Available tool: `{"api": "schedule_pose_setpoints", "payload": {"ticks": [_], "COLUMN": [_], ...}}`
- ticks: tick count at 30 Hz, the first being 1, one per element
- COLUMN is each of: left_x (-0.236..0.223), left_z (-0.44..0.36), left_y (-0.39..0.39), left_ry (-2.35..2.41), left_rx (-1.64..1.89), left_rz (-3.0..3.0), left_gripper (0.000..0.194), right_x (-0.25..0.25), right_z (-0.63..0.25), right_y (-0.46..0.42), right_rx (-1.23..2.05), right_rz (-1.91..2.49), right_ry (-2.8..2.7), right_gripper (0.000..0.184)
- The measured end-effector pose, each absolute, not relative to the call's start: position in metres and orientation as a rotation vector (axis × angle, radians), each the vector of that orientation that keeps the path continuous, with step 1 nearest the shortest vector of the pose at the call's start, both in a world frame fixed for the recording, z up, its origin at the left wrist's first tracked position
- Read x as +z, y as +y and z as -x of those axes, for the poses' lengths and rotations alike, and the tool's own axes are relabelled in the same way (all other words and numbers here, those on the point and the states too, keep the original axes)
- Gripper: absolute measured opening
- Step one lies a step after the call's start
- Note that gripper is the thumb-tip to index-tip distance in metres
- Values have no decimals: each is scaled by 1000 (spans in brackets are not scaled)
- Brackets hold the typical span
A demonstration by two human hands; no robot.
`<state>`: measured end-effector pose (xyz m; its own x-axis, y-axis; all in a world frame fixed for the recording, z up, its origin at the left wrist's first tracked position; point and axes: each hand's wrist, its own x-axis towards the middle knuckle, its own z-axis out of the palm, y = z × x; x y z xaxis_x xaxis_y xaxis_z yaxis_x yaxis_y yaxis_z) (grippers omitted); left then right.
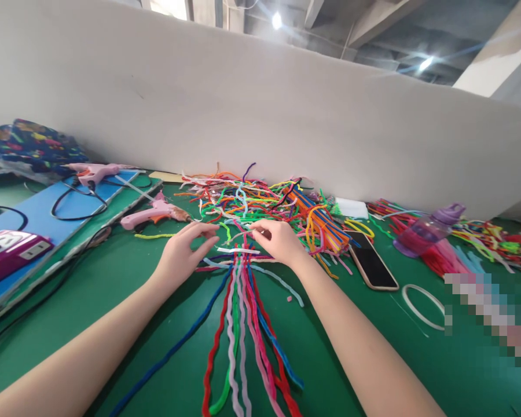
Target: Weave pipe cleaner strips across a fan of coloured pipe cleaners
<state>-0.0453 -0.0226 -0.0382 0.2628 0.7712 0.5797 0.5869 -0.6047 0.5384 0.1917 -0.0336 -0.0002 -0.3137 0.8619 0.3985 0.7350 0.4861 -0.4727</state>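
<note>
Several pipe cleaners (243, 324) in red, blue, green, lilac and pink lie lengthwise towards me, crossed at their far end by shorter ones. A white pipe cleaner (238, 251) lies across the top of this crossing. My right hand (280, 240) is just beyond it on the right, its thumb and finger pinched on a thin pale pipe cleaner (242, 234) that points left. On the other side, my left hand (184, 249) hovers with fingers bent and thumb apart, and nothing shows between them. A light blue pipe cleaner (282, 281) sticks out under my right wrist.
A tangled pile of pipe cleaners (238, 197) lies behind my hands. Two pink glue guns, one close (156, 213) and one farther (93, 172), lie left, near a purple power strip (15, 252). To the right are a phone (373, 263), a purple bottle (429, 231) and a white ring (423, 307).
</note>
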Motion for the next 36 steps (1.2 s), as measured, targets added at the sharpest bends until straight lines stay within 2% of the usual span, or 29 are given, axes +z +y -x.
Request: {"api": "schedule_pose_setpoints", "payload": {"ticks": [5,9,15,21,30,36], "left_x": [-27,-9,11,-6,-19,-26], "left_z": [40,40,48,50,48,54], "left_y": [-24,-17,-6,-2,-7,-4], "left_ry": [1275,1247,1112,965,961,1040], "left_rx": [1133,972,1079,1013,1001,975], "left_rz": [-2401,-2623,-2500,-2242,-2193,-2122], "left_gripper": [36,29,31,32,35,36], "right_x": [3,11,23,15,-1,-4], "right_z": [-191,-189,-196,-209,-208,-213], "right_y": [-36,-39,-41,-40,-41,-36], "right_rx": [391,415,601,1033,1199,1439], "right_rz": [1263,1222,1104,1039,937,901], "right_ry": [-2050,-1997,-1919,-1817,-1525,-1535], "right_gripper": [19,16,19,27,34,36]}}
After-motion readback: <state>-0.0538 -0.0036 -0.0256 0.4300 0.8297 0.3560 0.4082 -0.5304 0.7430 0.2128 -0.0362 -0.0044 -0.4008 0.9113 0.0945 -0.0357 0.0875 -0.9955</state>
